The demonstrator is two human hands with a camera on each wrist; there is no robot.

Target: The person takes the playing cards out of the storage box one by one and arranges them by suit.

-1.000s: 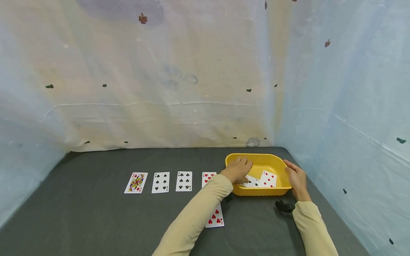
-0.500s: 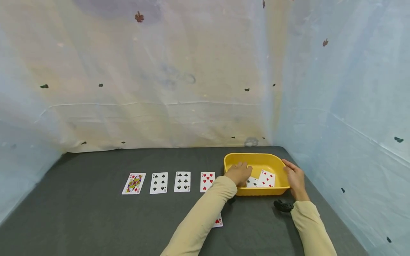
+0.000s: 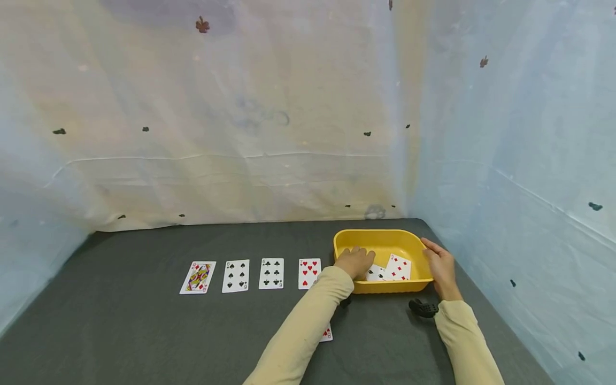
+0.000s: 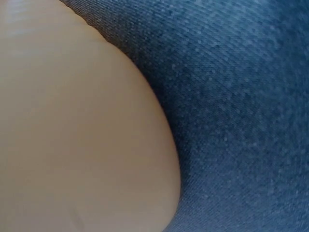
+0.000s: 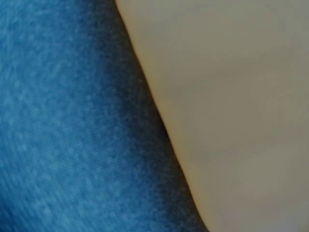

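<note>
The shallow yellow tray (image 3: 385, 238) holds face-up cards (image 3: 398, 267). The left hand (image 3: 355, 262) curls inside over them, grip unclear; the right hand (image 3: 440, 267) lies flat against its right rim.

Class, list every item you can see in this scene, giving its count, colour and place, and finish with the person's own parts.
Row of cards: four, face up, white with red or black pips, on the cloth left of the tub.
Tub: one, yellow, far right of the table.
Cards in tub: at least two, white, face up.
Near card: one, red hearts, mostly under the left sleeve.
Table cloth: one, dark grey.
Backdrop sheet: pale, spotted.
Left hand: inside the tub, over the cards.
Right hand: against the tub's right rim.
</note>
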